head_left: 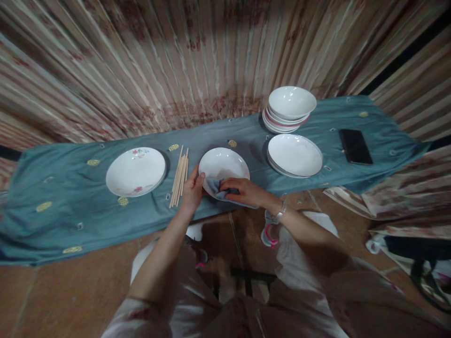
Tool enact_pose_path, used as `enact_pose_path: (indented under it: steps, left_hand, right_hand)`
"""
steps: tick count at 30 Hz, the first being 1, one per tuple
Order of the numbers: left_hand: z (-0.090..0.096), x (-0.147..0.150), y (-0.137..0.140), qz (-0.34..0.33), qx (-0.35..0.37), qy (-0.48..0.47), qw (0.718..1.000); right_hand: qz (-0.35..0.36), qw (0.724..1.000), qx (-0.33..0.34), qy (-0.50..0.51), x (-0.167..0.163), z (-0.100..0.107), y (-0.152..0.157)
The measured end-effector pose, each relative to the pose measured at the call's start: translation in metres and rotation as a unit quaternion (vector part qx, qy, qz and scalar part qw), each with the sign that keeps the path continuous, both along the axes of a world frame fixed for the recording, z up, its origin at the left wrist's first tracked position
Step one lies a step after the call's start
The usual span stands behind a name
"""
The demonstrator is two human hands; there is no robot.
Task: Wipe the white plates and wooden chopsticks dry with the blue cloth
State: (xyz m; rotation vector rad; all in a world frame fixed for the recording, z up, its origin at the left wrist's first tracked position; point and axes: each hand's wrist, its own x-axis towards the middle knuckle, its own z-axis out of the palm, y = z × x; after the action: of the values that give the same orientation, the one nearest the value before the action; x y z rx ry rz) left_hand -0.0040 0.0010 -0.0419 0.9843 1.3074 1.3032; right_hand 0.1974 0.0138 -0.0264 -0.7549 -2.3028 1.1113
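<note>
A white bowl [225, 162] is at the front edge of the cloth-covered table, straight ahead of me. My left hand [193, 188] grips its left rim, thumb on top and the other fingers partly hidden beneath. Bunched in my right hand [243, 190] is a blue-grey cloth [214, 185], pressed against the inside of the bowl near its front rim. Part of the cloth hangs below that hand. Just left of the bowl lie several wooden chopsticks [179, 178], side by side.
Flower-patterned plates [136, 171] sit at left. To the right are stacked plates [295, 155], stacked bowls [292, 102] behind them and a black phone [355, 146]. A teal cloth [95, 220] covers the narrow table; a pleated curtain [211, 61] hangs behind it.
</note>
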Motion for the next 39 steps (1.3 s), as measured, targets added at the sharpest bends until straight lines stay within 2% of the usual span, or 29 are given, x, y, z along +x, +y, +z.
enact_pose_path:
  steps: [5, 9, 12, 15, 18, 21, 23, 27, 31, 36, 39]
  left_hand:
    - [-0.001, -0.007, 0.001, 0.030, -0.020, 0.024, 0.999]
    - [0.005, -0.011, 0.000, 0.040, -0.025, 0.051, 0.998]
    - [0.010, -0.011, 0.002, 0.053, -0.020, 0.042, 0.997]
    - [0.012, -0.011, 0.005, 0.063, -0.003, 0.013, 0.998]
    - [0.012, -0.012, 0.009, 0.067, 0.024, -0.007, 0.997]
    - [0.016, -0.012, 0.012, 0.070, 0.036, -0.031, 0.996]
    - [0.020, -0.011, 0.013, 0.071, 0.036, -0.050, 0.996]
    - [0.028, -0.002, 0.012, 0.057, 0.023, -0.085, 0.994]
    - [0.026, 0.019, 0.011, 0.012, 0.015, -0.104, 0.994]
    - [0.023, 0.060, 0.014, -0.049, -0.007, -0.133, 0.990]
    - [0.026, 0.088, 0.017, -0.065, -0.006, -0.149, 0.987]
  right_hand:
    - [-0.036, 0.992, 0.083, -0.090, 0.014, -0.008, 0.004]
    - [-0.133, 0.965, 0.173, -0.149, 0.019, -0.017, 0.006]
    - [-0.213, 0.947, 0.202, -0.127, 0.020, -0.020, 0.008]
    - [-0.278, 0.944, 0.172, -0.036, 0.026, -0.018, 0.014]
    - [-0.339, 0.937, 0.071, 0.053, 0.035, -0.012, 0.021]
    - [-0.400, 0.910, -0.026, 0.104, 0.044, -0.006, 0.024]
    - [-0.412, 0.901, -0.054, 0.123, 0.050, 0.000, 0.023]
    - [-0.384, 0.911, -0.095, 0.115, 0.063, 0.015, 0.014]
    - [-0.399, 0.910, -0.085, 0.079, 0.082, 0.027, 0.008]
    - [-0.386, 0.920, -0.065, 0.029, 0.111, 0.031, 0.008]
    - [-0.418, 0.908, -0.033, 0.029, 0.131, 0.031, 0.010]
